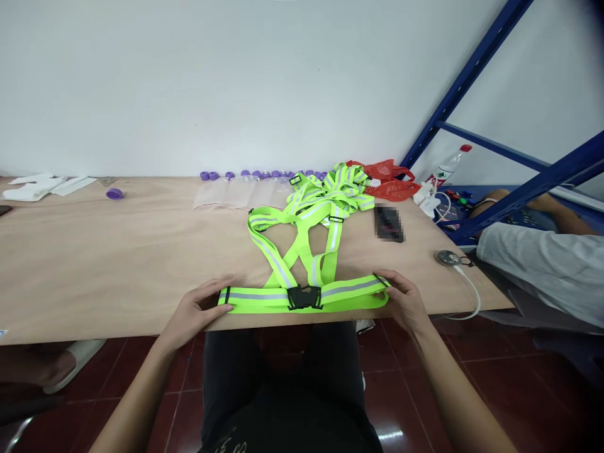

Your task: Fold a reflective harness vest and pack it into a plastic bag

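A neon-green harness (304,248) with silver-grey stripes lies spread on a wooden table (117,264), its waist belt running along the near edge and fastened at the middle by a black buckle (304,297). The left hand (201,307) pinches one end of the belt between thumb and fingers, and the right hand (402,297) grips the other, each beside a black slider. Two shoulder straps cross and loop away, seemingly meeting a tangled pile (342,185) of matching straps behind.
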`<action>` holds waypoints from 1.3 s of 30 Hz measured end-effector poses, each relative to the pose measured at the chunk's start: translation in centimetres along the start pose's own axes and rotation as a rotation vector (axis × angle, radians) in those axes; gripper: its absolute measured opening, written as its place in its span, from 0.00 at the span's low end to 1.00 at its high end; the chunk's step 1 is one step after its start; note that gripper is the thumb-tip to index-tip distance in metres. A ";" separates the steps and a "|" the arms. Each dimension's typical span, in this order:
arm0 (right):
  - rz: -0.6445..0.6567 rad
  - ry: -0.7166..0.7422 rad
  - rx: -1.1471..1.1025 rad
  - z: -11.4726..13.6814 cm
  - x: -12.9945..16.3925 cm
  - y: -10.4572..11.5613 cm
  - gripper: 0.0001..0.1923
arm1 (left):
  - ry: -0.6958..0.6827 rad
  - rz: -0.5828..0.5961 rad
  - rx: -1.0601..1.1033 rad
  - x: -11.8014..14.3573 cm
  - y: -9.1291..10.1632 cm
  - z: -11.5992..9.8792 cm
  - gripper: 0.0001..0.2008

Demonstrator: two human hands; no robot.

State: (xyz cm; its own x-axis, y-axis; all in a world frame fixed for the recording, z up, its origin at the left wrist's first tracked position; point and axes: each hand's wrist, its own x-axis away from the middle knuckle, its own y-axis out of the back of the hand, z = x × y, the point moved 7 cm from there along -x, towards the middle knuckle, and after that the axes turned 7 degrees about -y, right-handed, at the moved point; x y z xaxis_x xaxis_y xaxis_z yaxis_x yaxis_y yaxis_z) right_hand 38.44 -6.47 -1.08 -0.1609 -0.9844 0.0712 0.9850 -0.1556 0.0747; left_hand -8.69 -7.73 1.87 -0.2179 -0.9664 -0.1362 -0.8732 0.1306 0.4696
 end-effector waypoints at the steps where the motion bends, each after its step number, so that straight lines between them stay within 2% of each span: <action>1: 0.020 -0.005 0.064 0.3 0.0 -0.1 0.23 | -0.009 0.008 -0.011 -0.1 0.1 -0.3 0.28; 7: 0.188 -0.031 0.409 2.5 0.7 -0.9 0.29 | -0.078 0.172 -0.212 -0.5 0.7 -1.6 0.26; 11: 0.277 0.030 0.563 3.0 1.0 -1.4 0.28 | -0.121 0.262 -0.379 -0.1 0.6 -1.1 0.26; 14: 0.285 0.104 0.654 2.7 1.6 -1.2 0.24 | -0.155 0.294 -0.435 0.5 0.2 -0.6 0.25; 19: 0.218 0.254 0.804 1.7 3.6 -0.6 0.17 | -0.210 0.276 -0.486 1.6 -0.4 -0.2 0.24; 24: 0.126 0.376 0.811 1.1 5.8 -0.8 0.14 | -0.281 0.197 -0.536 2.9 -1.1 0.1 0.22; 27: -0.001 0.417 0.776 0.8 6.6 -1.0 0.13 | -0.244 0.117 -0.604 3.5 -1.5 -0.1 0.19; 29: -0.140 0.427 0.782 0.7 7.1 -1.1 0.14 | -0.183 0.038 -0.659 3.9 -1.7 -0.4 0.19; 31: -0.342 0.375 0.845 0.6 7.5 -0.7 0.18 | -0.086 -0.048 -0.719 4.1 -1.7 -0.7 0.20; 33: -0.528 0.245 0.939 0.5 8.0 -0.2 0.24 | 0.030 -0.106 -0.782 4.3 -1.5 -0.9 0.23; 34: -0.580 0.167 0.981 0.5 8.1 -0.1 0.25 | 0.084 -0.125 -0.813 4.3 -1.4 -0.9 0.23; 36: -0.583 0.023 1.041 0.6 8.2 -0.1 0.25 | 0.154 -0.136 -0.859 4.1 -1.1 -0.9 0.23; 39: -0.478 -0.150 1.079 0.7 7.9 -0.7 0.26 | 0.175 -0.116 -0.852 3.4 -1.1 -0.9 0.20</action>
State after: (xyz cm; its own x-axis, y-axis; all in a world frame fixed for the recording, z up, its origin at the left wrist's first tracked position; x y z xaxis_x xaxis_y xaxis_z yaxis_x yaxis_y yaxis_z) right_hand 36.43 -14.09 0.10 -0.5745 -0.8145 -0.0810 0.2733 -0.2842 0.9190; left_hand -8.09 -11.37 1.71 -0.0166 -0.9925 -0.1208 -0.2481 -0.1130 0.9621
